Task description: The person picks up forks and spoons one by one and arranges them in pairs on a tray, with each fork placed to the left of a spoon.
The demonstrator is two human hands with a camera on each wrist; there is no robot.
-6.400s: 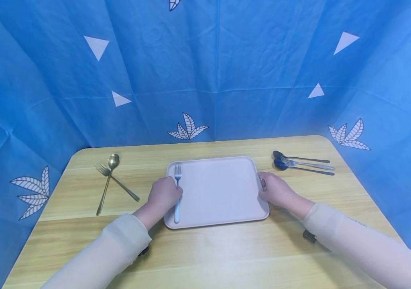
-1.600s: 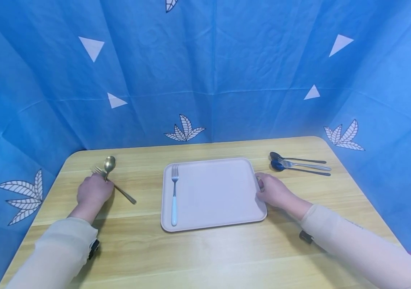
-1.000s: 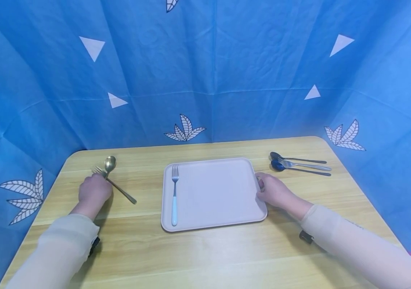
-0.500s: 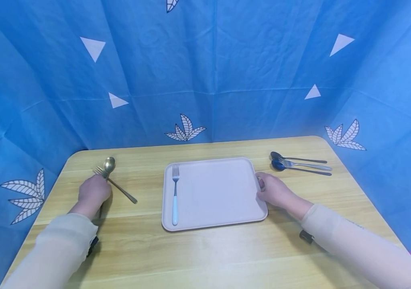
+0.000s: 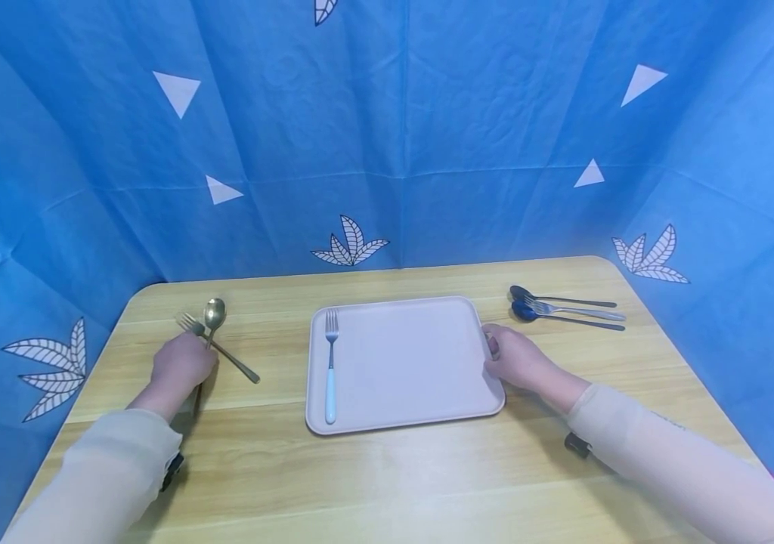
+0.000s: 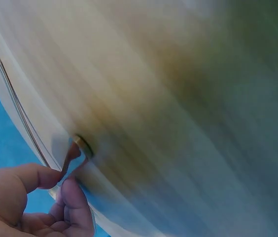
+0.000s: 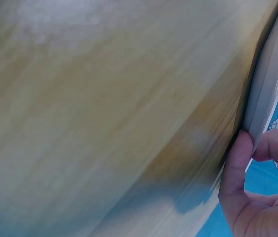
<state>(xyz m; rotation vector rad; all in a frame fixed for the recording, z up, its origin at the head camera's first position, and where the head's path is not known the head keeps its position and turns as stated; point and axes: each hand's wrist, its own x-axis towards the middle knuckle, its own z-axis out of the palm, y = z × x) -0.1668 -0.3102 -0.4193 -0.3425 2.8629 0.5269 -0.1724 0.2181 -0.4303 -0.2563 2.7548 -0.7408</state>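
At the left of the table, my left hand (image 5: 184, 364) pinches a gold spoon (image 5: 215, 312) by its handle. In the left wrist view the thumb and index finger meet on that handle (image 6: 82, 146), its end sticking out past them. Crossing near the spoon is a gold fork (image 5: 240, 367), apart from my fingers as far as I can see. My right hand (image 5: 518, 357) grips the right rim of a pale rectangular tray (image 5: 407, 363), thumb and finger on either side of the edge (image 7: 264, 94). A fork with a light blue handle (image 5: 330, 389) lies along the tray's left side.
Two dark spoons (image 5: 584, 323) and a silver fork (image 5: 587, 311) lie together at the right of the wooden table (image 5: 400, 483). A blue patterned cloth (image 5: 400, 136) hangs behind and at both sides.
Since the earliest frame, my left hand has left the blue-handled fork on the tray and taken hold of the gold spoon. The spoon has lately shifted slightly right. My right hand stays on the tray.
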